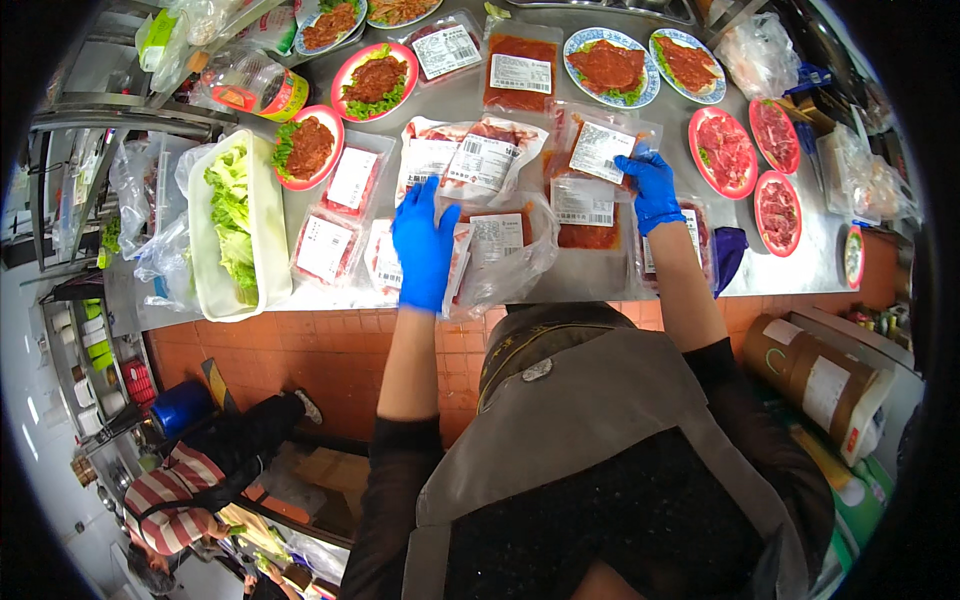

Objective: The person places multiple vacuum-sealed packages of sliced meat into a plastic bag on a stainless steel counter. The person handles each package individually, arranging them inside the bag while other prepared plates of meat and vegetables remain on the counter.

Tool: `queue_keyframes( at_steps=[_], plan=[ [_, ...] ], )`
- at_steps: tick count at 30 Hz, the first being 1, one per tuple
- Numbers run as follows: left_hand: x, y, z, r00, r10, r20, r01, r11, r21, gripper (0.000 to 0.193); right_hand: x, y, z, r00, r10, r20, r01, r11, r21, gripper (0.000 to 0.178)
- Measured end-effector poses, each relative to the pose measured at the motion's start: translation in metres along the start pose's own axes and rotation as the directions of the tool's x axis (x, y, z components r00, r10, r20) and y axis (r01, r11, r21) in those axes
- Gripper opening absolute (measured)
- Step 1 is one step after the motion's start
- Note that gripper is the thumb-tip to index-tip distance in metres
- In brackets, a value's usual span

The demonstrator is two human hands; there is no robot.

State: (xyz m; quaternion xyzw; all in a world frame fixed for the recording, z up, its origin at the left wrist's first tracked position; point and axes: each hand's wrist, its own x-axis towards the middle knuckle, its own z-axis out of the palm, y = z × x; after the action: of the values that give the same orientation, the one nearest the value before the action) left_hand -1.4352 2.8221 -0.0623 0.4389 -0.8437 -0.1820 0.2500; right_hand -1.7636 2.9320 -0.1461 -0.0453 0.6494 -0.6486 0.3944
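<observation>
My left hand (pixel 424 245), in a blue glove, lies over the packs with its fingers stretched out. Its fingertips touch the lower edge of a clear vacuum pack of meat (pixel 510 150) with white labels. Another labelled meat pack (pixel 380 255) sits partly hidden under that hand. With my right hand (pixel 652 190), also blue-gloved, I pinch the right edge of a sealed pack of red marinated meat (pixel 572 140) bearing a white label. That pack overlaps another marinated meat pack (pixel 583 238). Beside them, a loose clear bag (pixel 535 255) partly covers a labelled pack.
A white bin of lettuce (pixel 275 275) stands at the left. Plates of marinated meat (pixel 375 83) line the back, and red-rimmed plates of sliced meat (pixel 722 150) stand at the right. A plastic bottle (pixel 255 85) lies back left. Behind, a person in a striped top (pixel 180 495) bends over.
</observation>
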Motion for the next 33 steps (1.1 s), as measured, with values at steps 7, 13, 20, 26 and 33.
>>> queue_keyframes(
  at_steps=[7,13,20,26,33],
  plan=[
    [0.059,-0.041,0.074,0.877,-0.321,0.356,0.332,0.943,0.033,0.062,-0.008,0.000,0.007,0.998,-0.064,0.016,0.062,0.989,0.134,0.022],
    [0.056,-0.064,0.081,0.874,-0.346,0.342,0.486,0.643,-0.592,0.038,-0.008,-0.003,-0.001,0.999,-0.038,-0.020,0.038,0.999,-0.028,0.026],
    [0.054,0.001,-0.030,0.839,-0.528,0.128,0.336,0.321,-0.885,0.029,-0.033,-0.028,0.006,0.801,-0.594,-0.069,0.483,0.711,-0.510,0.053],
    [0.023,0.004,-0.049,0.758,-0.634,0.149,0.263,0.088,-0.961,0.036,-0.111,-0.052,0.096,0.805,-0.281,0.522,0.274,0.957,0.093,0.038],
    [-0.031,0.061,-0.032,0.773,-0.570,0.278,0.424,0.139,-0.895,0.025,-0.161,-0.027,0.146,0.818,0.026,0.574,-0.032,0.999,0.000,0.034]
  ],
)
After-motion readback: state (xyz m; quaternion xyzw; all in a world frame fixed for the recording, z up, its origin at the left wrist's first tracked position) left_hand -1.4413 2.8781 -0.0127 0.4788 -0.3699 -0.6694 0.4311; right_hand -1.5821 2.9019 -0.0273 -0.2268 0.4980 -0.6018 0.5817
